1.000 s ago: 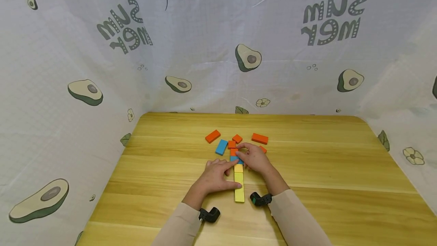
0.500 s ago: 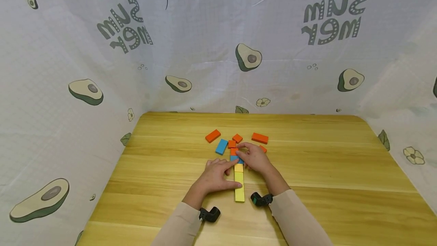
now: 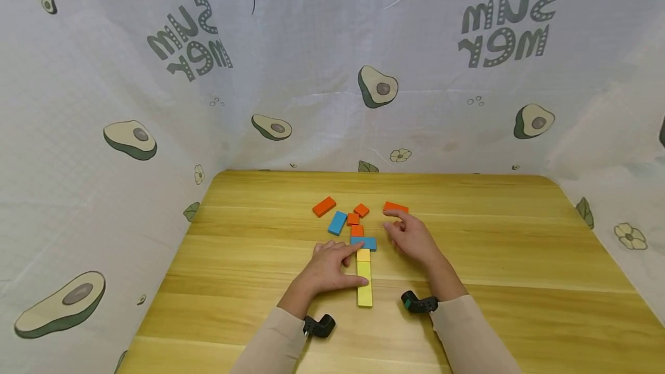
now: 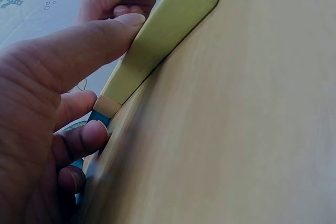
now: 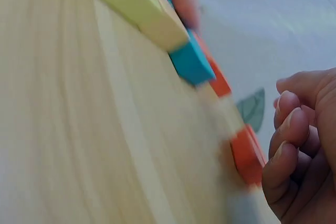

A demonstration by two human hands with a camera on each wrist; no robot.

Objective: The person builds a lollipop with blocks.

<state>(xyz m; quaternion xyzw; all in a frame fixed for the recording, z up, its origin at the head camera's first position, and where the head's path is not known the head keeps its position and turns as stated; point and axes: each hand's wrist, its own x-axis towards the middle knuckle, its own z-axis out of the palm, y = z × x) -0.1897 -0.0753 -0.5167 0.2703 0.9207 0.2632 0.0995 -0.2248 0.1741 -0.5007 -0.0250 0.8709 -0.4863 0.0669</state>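
A flat row of blocks runs away from me: a long yellow-green block [image 3: 365,296], a small pale-orange block [image 3: 363,255], a blue block [image 3: 371,244] lying crosswise, and a small orange block [image 3: 357,231]. My left hand [image 3: 327,268] rests on the row, its thumb on the yellow-green block and its index finger on the blue one. In the left wrist view the thumb touches the edge of the yellow-green block [image 4: 157,45]. To the right, my right hand [image 3: 415,240] is loosely bent and holds nothing, with its index finger by a long orange block [image 3: 396,206].
Two more small orange blocks, one straight [image 3: 353,219] and one turned [image 3: 361,210], lie at the row's far end. A loose blue block [image 3: 337,223] and an orange block [image 3: 324,206] lie to the left. A printed cloth [image 3: 322,74] hangs behind the wooden table [image 3: 249,305].
My right hand has left the blue block and moved right, toward the long orange block. It covers the small orange piece seen there before. The left hand stays put.
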